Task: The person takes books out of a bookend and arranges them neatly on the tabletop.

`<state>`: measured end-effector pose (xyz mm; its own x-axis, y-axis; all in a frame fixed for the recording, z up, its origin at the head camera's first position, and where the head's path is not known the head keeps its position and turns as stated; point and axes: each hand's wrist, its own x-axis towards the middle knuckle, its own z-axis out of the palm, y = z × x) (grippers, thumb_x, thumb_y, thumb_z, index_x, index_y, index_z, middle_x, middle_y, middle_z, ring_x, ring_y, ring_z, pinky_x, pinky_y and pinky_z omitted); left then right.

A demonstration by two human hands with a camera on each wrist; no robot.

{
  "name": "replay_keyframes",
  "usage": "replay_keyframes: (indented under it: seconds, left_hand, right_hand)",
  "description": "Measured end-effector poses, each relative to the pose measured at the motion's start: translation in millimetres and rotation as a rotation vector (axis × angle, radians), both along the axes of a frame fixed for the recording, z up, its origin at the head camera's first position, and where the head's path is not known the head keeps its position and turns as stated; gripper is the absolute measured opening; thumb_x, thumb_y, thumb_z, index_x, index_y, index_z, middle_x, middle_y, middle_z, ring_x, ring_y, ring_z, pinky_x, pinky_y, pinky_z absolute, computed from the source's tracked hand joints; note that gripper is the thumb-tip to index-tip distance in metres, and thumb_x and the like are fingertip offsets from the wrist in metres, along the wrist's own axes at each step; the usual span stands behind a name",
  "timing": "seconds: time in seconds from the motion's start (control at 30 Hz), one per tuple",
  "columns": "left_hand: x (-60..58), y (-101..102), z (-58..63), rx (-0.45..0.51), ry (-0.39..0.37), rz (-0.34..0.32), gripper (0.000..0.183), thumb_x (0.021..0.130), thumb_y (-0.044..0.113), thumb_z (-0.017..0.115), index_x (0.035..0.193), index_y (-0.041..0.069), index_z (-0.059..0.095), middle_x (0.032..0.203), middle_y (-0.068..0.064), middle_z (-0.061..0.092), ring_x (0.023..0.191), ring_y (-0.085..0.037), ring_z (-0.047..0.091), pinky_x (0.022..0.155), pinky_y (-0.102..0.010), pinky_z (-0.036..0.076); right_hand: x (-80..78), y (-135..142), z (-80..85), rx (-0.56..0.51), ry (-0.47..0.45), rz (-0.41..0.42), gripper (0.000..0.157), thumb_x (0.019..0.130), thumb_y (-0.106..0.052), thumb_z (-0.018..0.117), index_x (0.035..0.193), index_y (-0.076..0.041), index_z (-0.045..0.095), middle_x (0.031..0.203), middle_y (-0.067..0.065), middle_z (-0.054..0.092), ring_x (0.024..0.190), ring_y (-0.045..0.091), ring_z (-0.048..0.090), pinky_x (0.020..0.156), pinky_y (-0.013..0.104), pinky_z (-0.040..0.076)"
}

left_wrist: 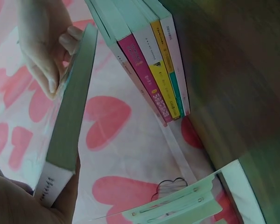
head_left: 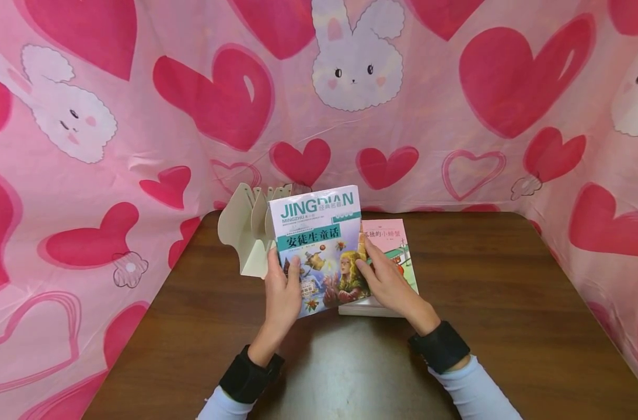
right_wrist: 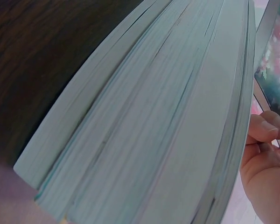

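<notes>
A paperback book (head_left: 319,233) with a white, teal and illustrated cover is held up, its front tilted toward the head camera. My left hand (head_left: 283,294) grips its left edge, thumb on the cover. On the opposite edge, my right hand (head_left: 394,286) holds it with the thumb over the front. The left wrist view shows the book's page block (left_wrist: 72,116) edge-on between both hands. Behind and right of it lies a stack of books (head_left: 386,230), the top one with a pink cover. Coloured spines (left_wrist: 149,74) of that stack appear in the left wrist view.
A cream bookend rack (head_left: 240,224) with curved dividers stands on the dark wooden table (head_left: 487,291), left of the held book. Page edges of the stack (right_wrist: 144,112) fill most of the right wrist view. Pink heart-patterned cloth (head_left: 434,116) hangs around the table.
</notes>
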<state>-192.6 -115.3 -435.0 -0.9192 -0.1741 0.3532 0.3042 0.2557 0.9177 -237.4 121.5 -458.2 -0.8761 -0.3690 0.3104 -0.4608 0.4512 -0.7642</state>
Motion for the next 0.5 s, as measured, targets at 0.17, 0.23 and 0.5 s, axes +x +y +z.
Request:
replay_keyframes:
  seconds: [0.17,0.23,0.5]
  left_hand:
    - [-3.0,3.5,3.5,-0.030,0.008,-0.021,0.051,0.110,0.019,0.058,0.151,0.016,0.029,0.125,-0.013,0.064,0.095,-0.025,0.071,0.078,-0.044,0.062]
    - [-3.8,4.6,4.5,-0.022,0.008,-0.022,0.056,0.108,0.017,0.060,0.151,0.017,0.024,0.127,-0.013,0.064,0.093,-0.025,0.072,0.076,-0.042,0.062]
    - [-7.1,5.4,0.9,0.013,0.014,-0.001,0.056,0.108,0.009,0.053,0.149,0.018,0.016,0.141,-0.012,0.061,0.093,-0.027,0.071,0.075,-0.038,0.059]
  right_hand:
    - [-0.1,1.5,-1.1,0.013,0.013,-0.040,0.067,0.113,-0.027,0.052,0.166,0.000,0.022,0.164,0.023,0.037,0.147,0.036,0.042,0.116,0.060,0.036]
    - [-0.9,1.8,-1.3,0.012,0.023,-0.044,0.066,0.113,-0.026,0.052,0.166,0.001,0.023,0.162,0.024,0.040,0.145,0.036,0.044,0.115,0.060,0.037]
    - [-2.6,3.1,-0.7,-0.009,0.013,-0.030,0.065,0.113,-0.024,0.052,0.166,0.000,0.023,0.160,0.024,0.043,0.141,0.035,0.048,0.114,0.059,0.039]
